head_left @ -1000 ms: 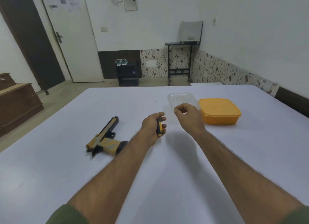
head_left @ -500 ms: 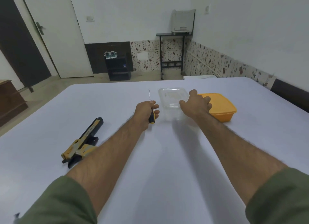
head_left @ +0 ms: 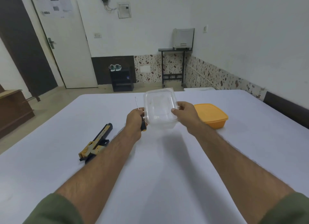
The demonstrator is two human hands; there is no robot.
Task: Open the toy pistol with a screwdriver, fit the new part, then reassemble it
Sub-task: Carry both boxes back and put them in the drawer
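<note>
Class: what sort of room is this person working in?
Probably a plain home or hostel room, not a workshop: shoes on a small rack, a printer on a stand, a cloth-covered table.

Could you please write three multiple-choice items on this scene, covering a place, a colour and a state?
1. Where is the pistol?
A. left of the left arm
B. inside the orange box
C. on the floor

2. What colour is the closed box?
A. blue
B. orange
C. green

3. What does the left hand grip?
A. nothing
B. the pistol
C. a screwdriver

Key: 1 A, it lies on the table beside that arm. 2 B, its lid is orange. 3 C, its shaft sticks up from the fist.
</note>
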